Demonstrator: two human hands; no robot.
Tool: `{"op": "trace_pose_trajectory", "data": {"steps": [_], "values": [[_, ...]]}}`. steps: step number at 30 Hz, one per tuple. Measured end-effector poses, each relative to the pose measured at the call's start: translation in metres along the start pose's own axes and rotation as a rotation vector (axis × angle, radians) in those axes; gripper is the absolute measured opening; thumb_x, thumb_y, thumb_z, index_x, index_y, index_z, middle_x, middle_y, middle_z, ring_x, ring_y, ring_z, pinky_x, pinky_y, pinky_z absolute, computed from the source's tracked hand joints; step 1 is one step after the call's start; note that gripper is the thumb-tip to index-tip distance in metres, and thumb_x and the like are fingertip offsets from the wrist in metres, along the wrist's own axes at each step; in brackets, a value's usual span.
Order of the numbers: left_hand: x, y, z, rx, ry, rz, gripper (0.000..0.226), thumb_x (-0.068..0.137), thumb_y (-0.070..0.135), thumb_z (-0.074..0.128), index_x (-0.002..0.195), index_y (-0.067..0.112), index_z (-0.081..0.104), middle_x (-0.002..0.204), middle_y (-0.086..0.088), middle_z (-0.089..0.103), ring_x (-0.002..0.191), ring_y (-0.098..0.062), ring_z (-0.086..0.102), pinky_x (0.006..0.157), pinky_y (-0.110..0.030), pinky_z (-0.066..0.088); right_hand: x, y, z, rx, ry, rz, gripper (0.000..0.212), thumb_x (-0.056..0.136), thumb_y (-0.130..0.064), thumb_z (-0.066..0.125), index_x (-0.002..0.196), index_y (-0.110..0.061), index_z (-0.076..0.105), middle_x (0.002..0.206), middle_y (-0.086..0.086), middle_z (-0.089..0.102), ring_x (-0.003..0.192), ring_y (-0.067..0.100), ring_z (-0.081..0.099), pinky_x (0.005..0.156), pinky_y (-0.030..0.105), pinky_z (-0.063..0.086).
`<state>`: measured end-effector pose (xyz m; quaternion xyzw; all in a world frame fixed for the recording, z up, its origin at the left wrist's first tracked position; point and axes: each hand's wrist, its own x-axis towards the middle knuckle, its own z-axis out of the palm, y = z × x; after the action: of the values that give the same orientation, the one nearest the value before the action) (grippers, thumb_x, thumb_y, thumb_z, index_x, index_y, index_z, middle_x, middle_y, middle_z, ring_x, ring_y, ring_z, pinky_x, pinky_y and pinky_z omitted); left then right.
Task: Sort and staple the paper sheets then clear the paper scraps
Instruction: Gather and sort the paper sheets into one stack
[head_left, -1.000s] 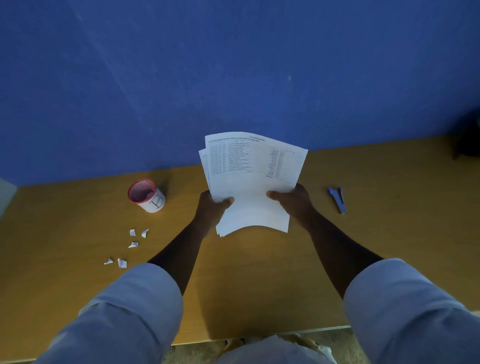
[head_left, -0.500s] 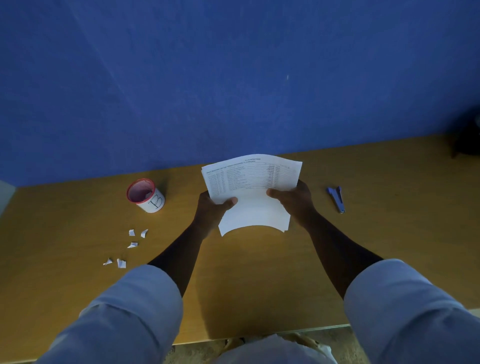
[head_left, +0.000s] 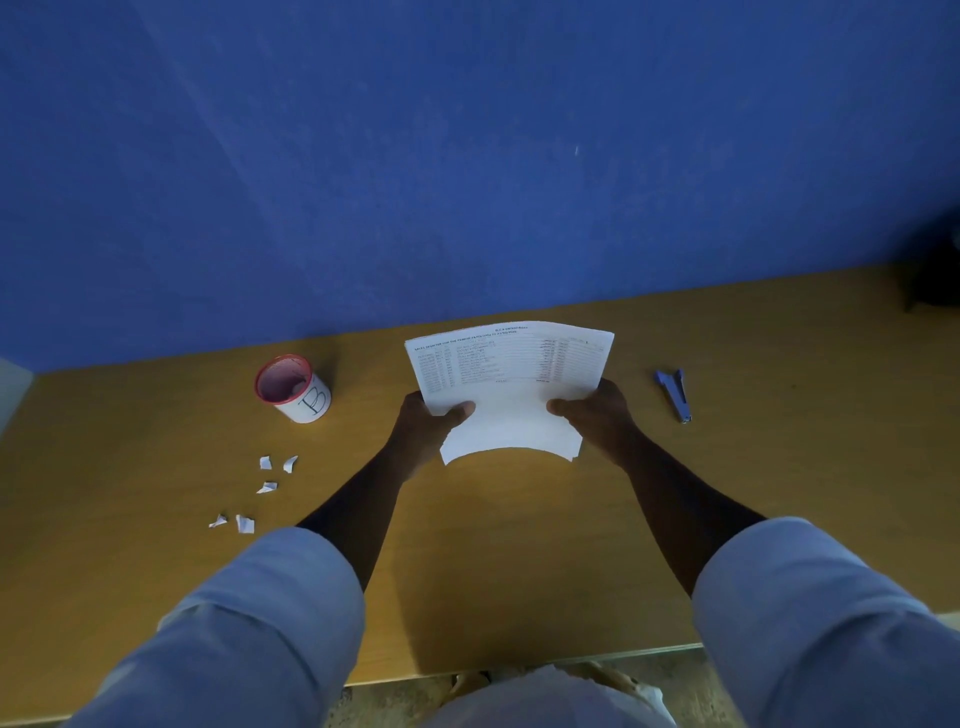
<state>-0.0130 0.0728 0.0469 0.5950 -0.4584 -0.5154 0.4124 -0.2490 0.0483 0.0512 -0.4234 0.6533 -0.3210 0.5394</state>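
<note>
A stack of white printed paper sheets (head_left: 511, 384) is held above the wooden table between both hands. My left hand (head_left: 428, 423) grips its left edge with the thumb on top, and my right hand (head_left: 597, 413) grips its right edge the same way. The sheets' edges look even. A blue stapler (head_left: 674, 395) lies on the table to the right of my right hand, untouched. Several small white paper scraps (head_left: 265, 488) lie scattered on the table at the left.
A white cup with a red rim and a letter B (head_left: 293, 388) stands left of the sheets, near the scraps. The yellow-brown table (head_left: 519, 561) meets a blue wall behind. A dark object (head_left: 932, 270) sits at the far right edge.
The sheets were fanned and raised a second ago; both hands have lowered them and brought their edges together into one even stack.
</note>
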Motion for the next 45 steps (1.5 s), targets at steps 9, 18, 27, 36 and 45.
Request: {"op": "trace_pose_trajectory", "data": {"steps": [9,18,27,36,45], "values": [[0.001,0.008,0.0,-0.02,0.048,0.035,0.036,0.081,0.007,0.078,0.111,0.023,0.063,0.107,0.012,0.068,0.096,-0.002,0.066,0.07,-0.014,0.055,-0.001,-0.009,-0.001,-0.02,0.034,-0.041,0.037,0.075,0.0,0.075,0.11,-0.006,0.065,0.11,0.008,0.067,0.098,0.026,0.065,0.078,0.034,0.057],[0.006,0.02,0.001,-0.107,0.058,0.094,0.041,0.076,0.007,0.083,0.112,0.02,0.067,0.113,0.007,0.072,0.102,-0.002,0.068,0.078,-0.02,0.056,-0.008,-0.012,-0.004,-0.072,0.025,-0.02,0.041,0.078,0.003,0.073,0.116,-0.004,0.062,0.106,0.006,0.064,0.077,0.011,0.061,0.073,0.029,0.055],[0.005,0.021,0.001,-0.086,0.047,0.096,0.039,0.079,0.006,0.08,0.105,0.031,0.065,0.111,0.013,0.07,0.101,-0.001,0.067,0.078,-0.022,0.058,-0.007,-0.011,-0.002,-0.123,0.044,-0.016,0.04,0.082,-0.001,0.07,0.121,-0.003,0.061,0.122,0.012,0.064,0.095,0.021,0.059,0.075,0.027,0.048],[0.002,0.018,0.001,-0.09,0.03,0.071,0.04,0.079,0.007,0.08,0.111,0.026,0.064,0.114,0.007,0.07,0.105,-0.008,0.067,0.083,-0.027,0.059,-0.008,-0.01,-0.005,-0.11,0.035,-0.014,0.045,0.08,0.0,0.073,0.122,-0.006,0.059,0.126,0.009,0.061,0.107,0.025,0.059,0.075,0.024,0.05],[-0.006,0.019,0.003,-0.077,0.019,0.061,0.04,0.082,0.003,0.077,0.109,0.028,0.063,0.111,0.012,0.068,0.099,-0.001,0.066,0.073,-0.018,0.056,-0.01,-0.007,-0.007,-0.131,0.043,0.001,0.045,0.08,-0.003,0.074,0.123,-0.005,0.06,0.125,0.01,0.062,0.112,0.028,0.06,0.091,0.036,0.052]]}}
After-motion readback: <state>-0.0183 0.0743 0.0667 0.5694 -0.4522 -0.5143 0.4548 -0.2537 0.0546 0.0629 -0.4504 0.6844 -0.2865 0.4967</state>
